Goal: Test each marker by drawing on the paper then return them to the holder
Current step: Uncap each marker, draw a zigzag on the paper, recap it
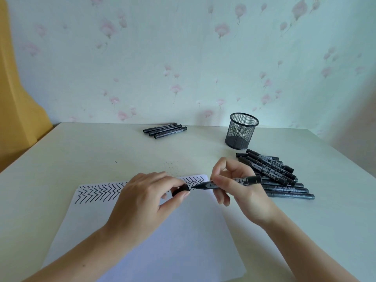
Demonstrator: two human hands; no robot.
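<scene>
A white sheet of paper lies in front of me, with a row of black zigzag lines along its far edge. My right hand grips a black marker lying level, its bare tip pointing left. My left hand pinches the marker's black cap just left of that tip; cap and tip are a little apart. A black mesh holder stands at the back right and looks empty. Several black markers lie in a pile beside my right hand.
Three more black markers lie side by side at the table's far edge, left of the holder. A flowered wall rises behind the pale table. A yellow shape stands at the left.
</scene>
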